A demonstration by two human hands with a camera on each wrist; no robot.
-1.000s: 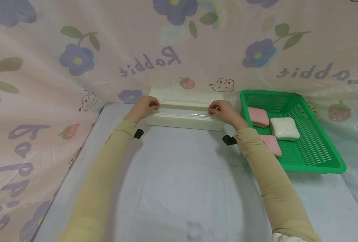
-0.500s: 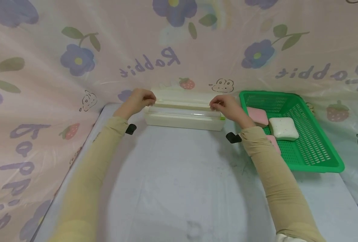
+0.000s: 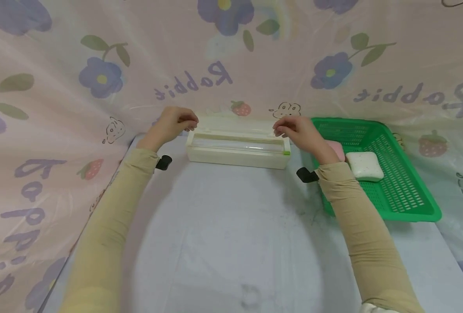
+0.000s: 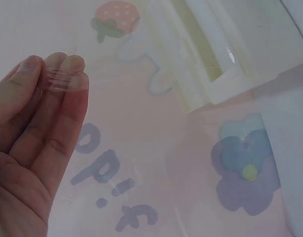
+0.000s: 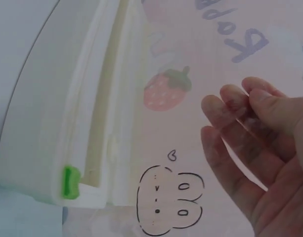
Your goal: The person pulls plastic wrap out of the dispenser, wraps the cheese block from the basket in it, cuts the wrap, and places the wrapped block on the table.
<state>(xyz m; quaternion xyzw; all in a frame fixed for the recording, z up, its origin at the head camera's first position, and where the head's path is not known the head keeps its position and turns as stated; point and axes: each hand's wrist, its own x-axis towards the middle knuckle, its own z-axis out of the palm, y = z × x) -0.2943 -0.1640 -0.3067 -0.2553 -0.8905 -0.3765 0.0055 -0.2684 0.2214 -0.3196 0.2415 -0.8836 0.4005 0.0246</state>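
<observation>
A white cling film dispenser (image 3: pixel 237 157) sits at the back of the table, its lid (image 3: pixel 235 126) raised and a roll of clear film (image 3: pixel 239 145) inside. Behind its left end, my left hand (image 3: pixel 172 126) pinches the edge of the cling film (image 4: pixel 64 80), which is bunched in wrinkles at the fingertips in the left wrist view. My right hand (image 3: pixel 300 134) is raised at the other end, thumb against its fingers on the same sheet. Being transparent, the sheet between the hands hardly shows. A green slider (image 5: pixel 70 181) marks the dispenser's right end.
To the right stands a green plastic basket (image 3: pixel 423 191) with a pink block (image 3: pixel 335 150) and a speckled white block (image 3: pixel 364 165) in it, close to my right forearm. A patterned plastic curtain (image 3: pixel 137 56) hangs behind the table (image 3: pixel 231 226).
Both hands have moved back and up from the dispenser's front, spreading slightly apart. The roll and green slider, partly covered before, now show. My right arm covers more of the basket.
</observation>
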